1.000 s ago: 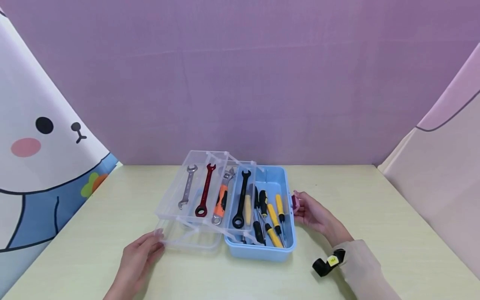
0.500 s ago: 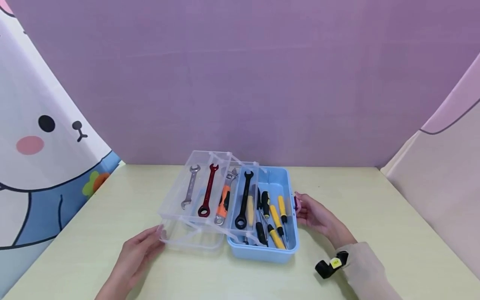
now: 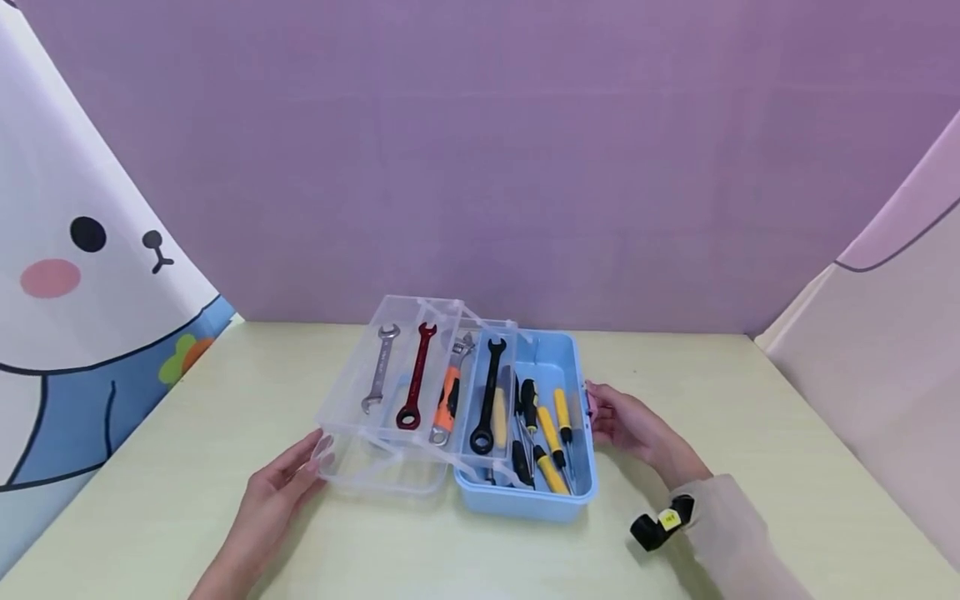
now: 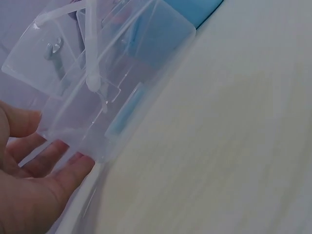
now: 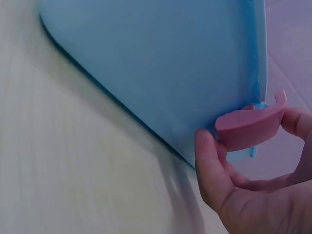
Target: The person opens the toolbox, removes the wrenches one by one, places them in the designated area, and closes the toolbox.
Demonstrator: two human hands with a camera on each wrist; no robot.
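**Two hands on an open tool box**

Two hands hold the blue tool box (image 3: 555, 500), which stands open in the middle of the pale table (image 3: 750, 392). The left hand (image 3: 281, 487) has straight, relaxed fingers that touch the outer corner of the clear lid (image 3: 382, 479), which lies beside the box on its left. The right hand (image 3: 626, 425) pinches the pink latch (image 5: 251, 127) on the right wall of the box, thumb below and fingers above. A clear tray (image 3: 352, 379) is lifted out above the lid and carries four wrenches: silver (image 3: 378, 367), red (image 3: 415, 377), orange-handled (image 3: 447, 392) and black (image 3: 486, 396). Yellow and black screwdrivers (image 3: 551, 433) lie in the bottom of the box.
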